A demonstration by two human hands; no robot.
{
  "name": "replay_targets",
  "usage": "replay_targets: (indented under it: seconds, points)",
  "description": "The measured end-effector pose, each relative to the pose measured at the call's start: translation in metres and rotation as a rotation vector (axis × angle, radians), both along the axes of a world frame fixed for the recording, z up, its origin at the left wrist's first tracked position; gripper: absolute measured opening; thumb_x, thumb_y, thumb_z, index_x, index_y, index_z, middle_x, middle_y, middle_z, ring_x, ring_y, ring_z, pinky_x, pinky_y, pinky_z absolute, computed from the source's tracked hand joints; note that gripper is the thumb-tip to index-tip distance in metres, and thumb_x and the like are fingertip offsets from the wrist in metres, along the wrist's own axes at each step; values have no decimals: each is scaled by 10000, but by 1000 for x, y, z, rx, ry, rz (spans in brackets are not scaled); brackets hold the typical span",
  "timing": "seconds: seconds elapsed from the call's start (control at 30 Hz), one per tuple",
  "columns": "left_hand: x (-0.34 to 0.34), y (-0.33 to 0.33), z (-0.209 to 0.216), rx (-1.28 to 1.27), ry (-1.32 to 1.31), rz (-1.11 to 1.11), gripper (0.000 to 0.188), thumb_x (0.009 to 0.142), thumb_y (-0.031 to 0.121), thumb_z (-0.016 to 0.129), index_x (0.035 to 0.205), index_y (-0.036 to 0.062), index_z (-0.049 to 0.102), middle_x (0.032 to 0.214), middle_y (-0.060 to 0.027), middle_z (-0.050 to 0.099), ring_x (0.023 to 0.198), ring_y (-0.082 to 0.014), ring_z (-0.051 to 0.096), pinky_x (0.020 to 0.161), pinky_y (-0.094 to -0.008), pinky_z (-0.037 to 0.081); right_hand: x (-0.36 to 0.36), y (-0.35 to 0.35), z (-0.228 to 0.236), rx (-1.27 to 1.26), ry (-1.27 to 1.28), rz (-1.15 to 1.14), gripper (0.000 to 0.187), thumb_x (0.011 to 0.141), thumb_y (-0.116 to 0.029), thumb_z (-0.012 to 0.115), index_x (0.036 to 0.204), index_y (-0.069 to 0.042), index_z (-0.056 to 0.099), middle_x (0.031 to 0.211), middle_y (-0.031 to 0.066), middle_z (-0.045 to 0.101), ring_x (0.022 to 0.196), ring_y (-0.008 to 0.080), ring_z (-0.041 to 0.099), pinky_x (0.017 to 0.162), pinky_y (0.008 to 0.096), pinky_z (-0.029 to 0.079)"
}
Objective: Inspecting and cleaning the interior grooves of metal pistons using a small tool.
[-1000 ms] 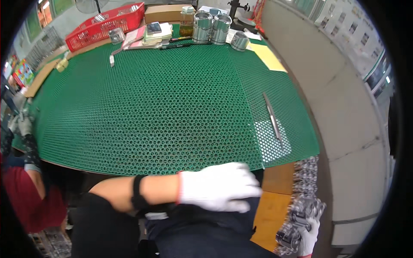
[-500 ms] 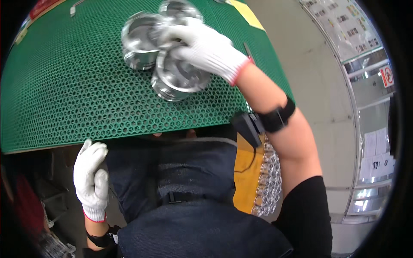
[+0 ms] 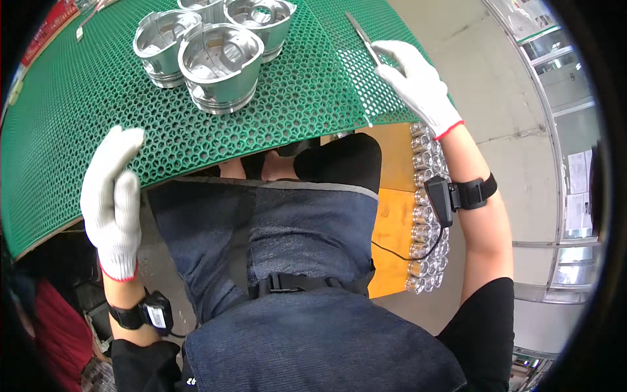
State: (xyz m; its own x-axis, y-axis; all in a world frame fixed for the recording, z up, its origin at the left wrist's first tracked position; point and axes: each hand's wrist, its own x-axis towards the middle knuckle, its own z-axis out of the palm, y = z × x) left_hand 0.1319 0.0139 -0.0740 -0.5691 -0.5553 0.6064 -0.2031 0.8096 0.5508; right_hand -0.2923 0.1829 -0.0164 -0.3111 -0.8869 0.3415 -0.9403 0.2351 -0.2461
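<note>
Several silvery metal pistons stand grouped on the green mat [image 3: 287,117], skirts upward; the nearest piston [image 3: 221,68] has ring grooves around its lower end. At the mat's right side, my right hand [image 3: 418,85], in a white knit glove, has thumb and fingers closed about the near end of a slim grey file [image 3: 364,38]. The glove hides the handle, and the blade points away from me. My left hand [image 3: 114,196], also gloved, hovers at the table's front left edge. Its fingers are stretched out and nothing is in it.
Below the table on the right, rows of pistons [image 3: 424,215] stand beside a yellow-orange board [image 3: 395,228]. A short cable with a white connector [image 3: 80,32] lies at the far left of the mat. Red material [image 3: 49,29] borders the mat's far left corner.
My right hand has left the pistons and moved right to the file. The left hand has risen toward the table edge. The view has shifted, so the pistons appear farther up and left.
</note>
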Motion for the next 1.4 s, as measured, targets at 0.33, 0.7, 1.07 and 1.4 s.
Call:
replay_targets:
  seconds: [0.33,0.7,1.07,1.4]
  points:
    - [-23,-16,-24,176,-41,62,296,934,56,609,1212,23,701,1197,-119,710,1165,-242,639,1067,-363,445,-3,12,-72,-25,217,13,285,916,-231,615,1170,-127,693,1147,100,666,1039,315,640,915,418,515]
    - [-29,-11,-20,-94,-137,117,276,881,107,704,1152,64,735,1136,-81,728,1127,-272,656,1067,-409,461,-3,13,-82,-27,222,-74,295,905,-197,603,1172,-128,708,1202,132,662,1118,327,619,1001,425,470]
    - [-39,-12,-18,-193,-161,124,251,887,183,711,1111,72,734,1090,-89,727,1078,-305,663,1053,-446,475,0,11,-78,-36,199,-85,308,893,-193,618,1182,-135,706,1197,118,665,1107,314,622,976,425,481]
    - [-36,-3,31,6,-149,-325,247,855,182,654,1047,40,717,1044,-86,716,1084,-318,657,1067,-455,458,7,12,-70,-46,182,-50,281,867,-177,634,1129,-118,715,1171,133,664,1055,345,632,934,443,496]
